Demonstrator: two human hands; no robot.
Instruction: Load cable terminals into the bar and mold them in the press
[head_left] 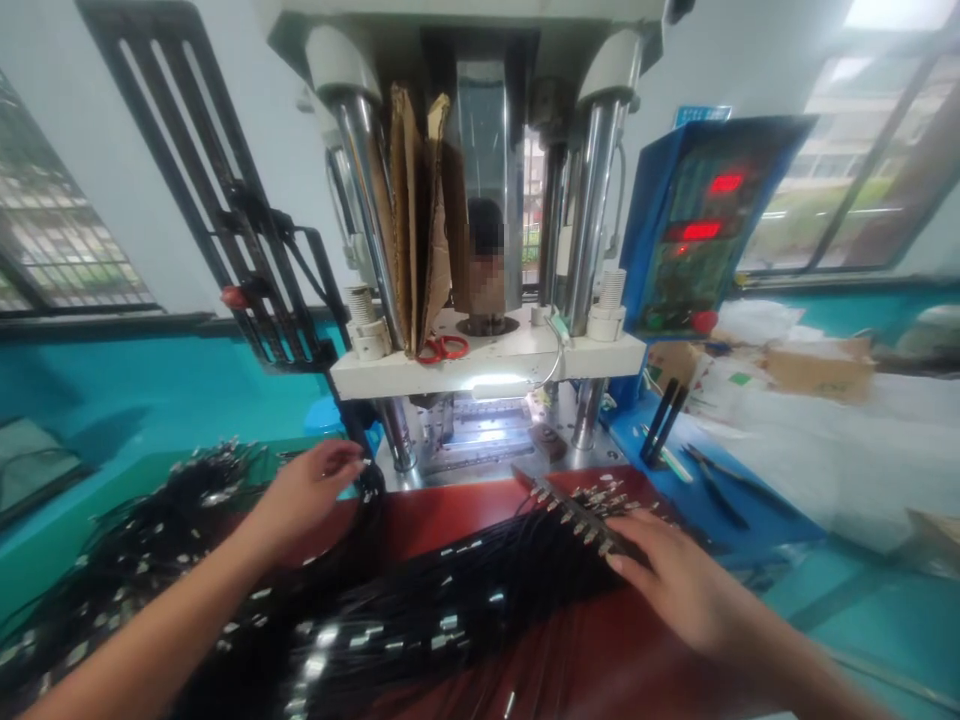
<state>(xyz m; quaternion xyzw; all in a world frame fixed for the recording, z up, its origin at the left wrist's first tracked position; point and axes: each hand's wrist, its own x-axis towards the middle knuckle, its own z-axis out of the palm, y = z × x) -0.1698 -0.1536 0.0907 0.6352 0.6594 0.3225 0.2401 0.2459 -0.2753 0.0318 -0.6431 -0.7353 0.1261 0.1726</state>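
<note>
A spread of thin black cables [465, 575] with silvery ends lies in front of a white-and-chrome pillar press [487, 374], a hand on either side.
The right hand [686, 580], in front of the press toward its right, closes thumb and fingers on the near end of a narrow dark bar [571, 510] lined with silvery metal connectors. The left hand [311, 490], left of the press, has half-curled fingers; whether they pinch anything cannot be told. Red-handled scissors [432, 350] rest on the press's white plate.
</note>
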